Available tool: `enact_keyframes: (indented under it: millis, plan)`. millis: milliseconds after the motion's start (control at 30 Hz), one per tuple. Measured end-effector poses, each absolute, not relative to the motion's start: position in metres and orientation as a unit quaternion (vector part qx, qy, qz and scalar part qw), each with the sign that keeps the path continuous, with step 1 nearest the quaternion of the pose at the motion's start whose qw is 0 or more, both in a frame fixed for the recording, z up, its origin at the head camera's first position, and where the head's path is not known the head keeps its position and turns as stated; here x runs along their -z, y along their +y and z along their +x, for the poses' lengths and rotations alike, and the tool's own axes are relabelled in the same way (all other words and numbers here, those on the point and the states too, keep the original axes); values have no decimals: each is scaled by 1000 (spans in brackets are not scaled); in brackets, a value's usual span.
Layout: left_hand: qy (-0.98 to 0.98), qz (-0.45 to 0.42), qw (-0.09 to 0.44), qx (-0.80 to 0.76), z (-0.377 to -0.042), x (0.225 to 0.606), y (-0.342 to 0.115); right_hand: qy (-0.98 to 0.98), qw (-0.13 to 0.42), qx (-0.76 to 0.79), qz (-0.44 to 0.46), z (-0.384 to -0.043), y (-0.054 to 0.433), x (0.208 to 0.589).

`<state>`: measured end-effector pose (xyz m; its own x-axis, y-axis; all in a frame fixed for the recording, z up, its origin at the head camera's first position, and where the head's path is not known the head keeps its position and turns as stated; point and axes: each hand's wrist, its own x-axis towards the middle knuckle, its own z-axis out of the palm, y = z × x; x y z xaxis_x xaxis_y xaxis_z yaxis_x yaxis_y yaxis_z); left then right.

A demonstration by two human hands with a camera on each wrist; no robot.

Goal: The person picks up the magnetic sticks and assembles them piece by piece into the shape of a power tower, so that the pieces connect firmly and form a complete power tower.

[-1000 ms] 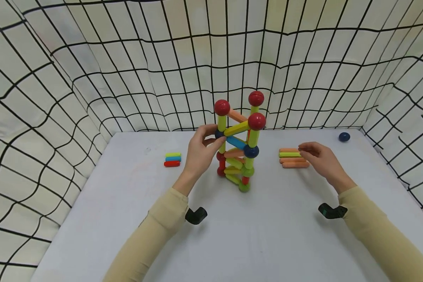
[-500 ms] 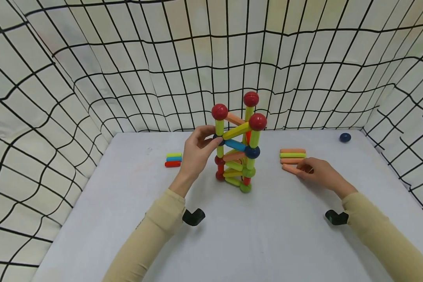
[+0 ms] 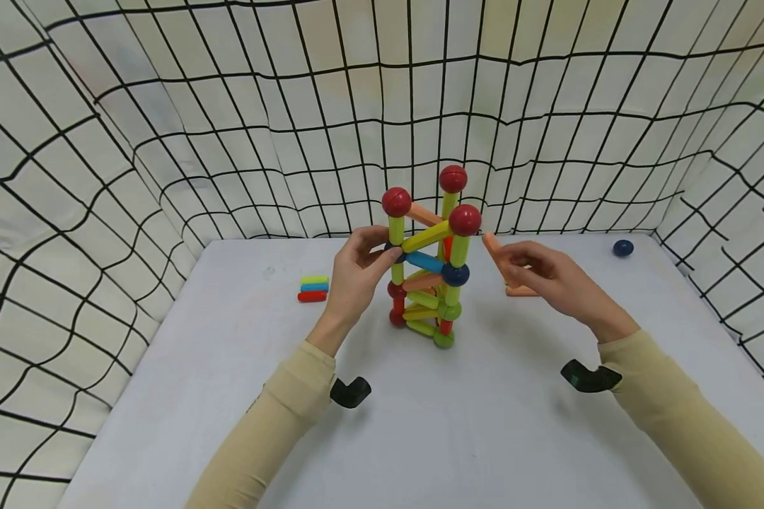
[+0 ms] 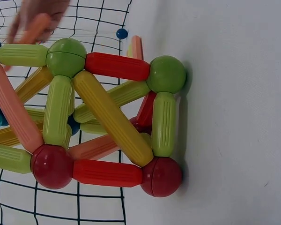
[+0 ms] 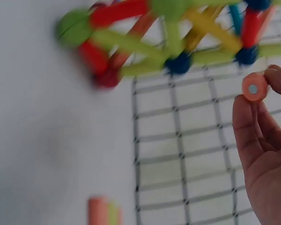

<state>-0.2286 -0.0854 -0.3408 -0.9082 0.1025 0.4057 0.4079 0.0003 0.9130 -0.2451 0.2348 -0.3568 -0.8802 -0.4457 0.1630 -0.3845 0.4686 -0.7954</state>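
A tower of magnetic sticks and balls stands upright on the white table, topped by red balls. At its left side my left hand pinches a dark blue ball between thumb and fingers. My right hand, right of the tower, holds an orange magnetic stick tilted in the air, apart from the tower. The right wrist view shows that stick's round end with its metal tip between thumb and fingers. In the left wrist view, the tower's lower levels fill the middle.
Lime, blue and red sticks lie stacked side by side left of the tower. Under the right hand lies another orange stick, with others hidden. A dark blue ball rests at the back right. Black netting hangs behind the table.
My right hand pulled an orange stick from the right-hand row, then lifted it up and leftward toward the tower. The tower shifted and turned slightly at first; my left hand keeps its hold.
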Motion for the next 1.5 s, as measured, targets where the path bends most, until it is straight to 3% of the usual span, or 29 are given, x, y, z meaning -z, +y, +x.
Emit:
enact_keyframes:
  millis: [367, 767, 1133, 1500]
  plan:
    - [-705, -185, 116, 675, -226, 338, -85, 802, -24, 531, -272, -247, 188, 317]
    - [-695, -191, 126, 681, -245, 363, -89, 768, -13, 570, -293, -251, 175, 315]
    - [-695, -202, 139, 675, -246, 365, -89, 775, -6, 564, -285, -252, 171, 320]
    - [-697, -181, 119, 683, -242, 358, -86, 773, 4, 564, -290, -253, 169, 322]
